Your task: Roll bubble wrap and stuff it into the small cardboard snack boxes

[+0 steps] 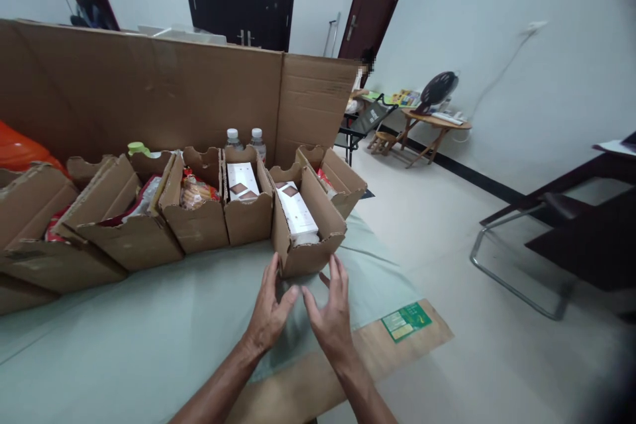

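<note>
My left hand (271, 308) and my right hand (330, 311) hover side by side over the pale green table cover (149, 331), fingers spread and holding nothing. Their fingertips reach the front of a small open cardboard box (307, 242) that holds a long white carton (297, 212). Whether the fingers touch the box I cannot tell. Beside it on the left stands another cardboard box (247, 215) with white cartons (241, 182) inside.
More cardboard bins (124, 232) with snack packets line the table to the left. Two water bottles (246, 140) stand behind them before a tall cardboard wall (149, 93). A green card (406, 321) lies at the table corner. A chair (546, 245) and a round table (434, 122) stand to the right.
</note>
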`<state>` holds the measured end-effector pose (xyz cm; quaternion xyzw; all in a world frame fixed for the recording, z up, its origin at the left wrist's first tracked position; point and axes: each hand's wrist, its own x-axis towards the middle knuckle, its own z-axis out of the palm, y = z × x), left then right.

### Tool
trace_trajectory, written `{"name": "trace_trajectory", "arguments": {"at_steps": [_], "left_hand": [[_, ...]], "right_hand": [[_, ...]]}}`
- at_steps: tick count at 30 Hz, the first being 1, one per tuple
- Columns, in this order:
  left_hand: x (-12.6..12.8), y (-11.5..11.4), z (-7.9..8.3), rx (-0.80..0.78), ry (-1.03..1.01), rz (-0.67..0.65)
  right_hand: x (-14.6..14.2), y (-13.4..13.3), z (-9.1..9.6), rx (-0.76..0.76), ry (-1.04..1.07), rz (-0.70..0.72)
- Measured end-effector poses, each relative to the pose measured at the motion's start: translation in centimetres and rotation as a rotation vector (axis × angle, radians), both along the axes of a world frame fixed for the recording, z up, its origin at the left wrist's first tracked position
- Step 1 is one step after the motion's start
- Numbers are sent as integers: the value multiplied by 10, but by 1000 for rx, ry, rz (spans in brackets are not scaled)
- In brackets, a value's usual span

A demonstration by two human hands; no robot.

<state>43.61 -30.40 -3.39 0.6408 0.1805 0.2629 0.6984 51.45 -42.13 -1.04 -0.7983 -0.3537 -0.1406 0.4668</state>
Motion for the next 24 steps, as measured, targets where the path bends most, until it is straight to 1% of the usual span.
{"name": "trace_trajectory", "arguments": {"at_steps": [3,5,7,13,15,18,20,21,23,24], "left_hand": [[-2,2,-5,-56,40,38],[-3,3,-7,-82,37,51],[-2,4,-9,-104,39,64],[5,8,-11,-190,54,79],[7,9,-10,-204,51,83],[3,7,-2,-215,55,105],[-5,4,7,-208,57,105],[-12,3,12,-194,55,98],[-29,0,22,-151,57,75],[-38,-1,26,-127,70,68]], "right_hand": [[-10,-4,-1,-142,-49,51],[-10,-1,-1,-198,-87,104],[-2,9,0,-225,-117,138],[44,48,2,-267,-154,140],[53,55,1,-278,-152,171],[53,53,3,-271,-169,240],[46,49,12,-232,-192,275],[41,48,20,-205,-192,292],[31,53,42,-155,-163,331],[26,60,55,-143,-141,349]]}}
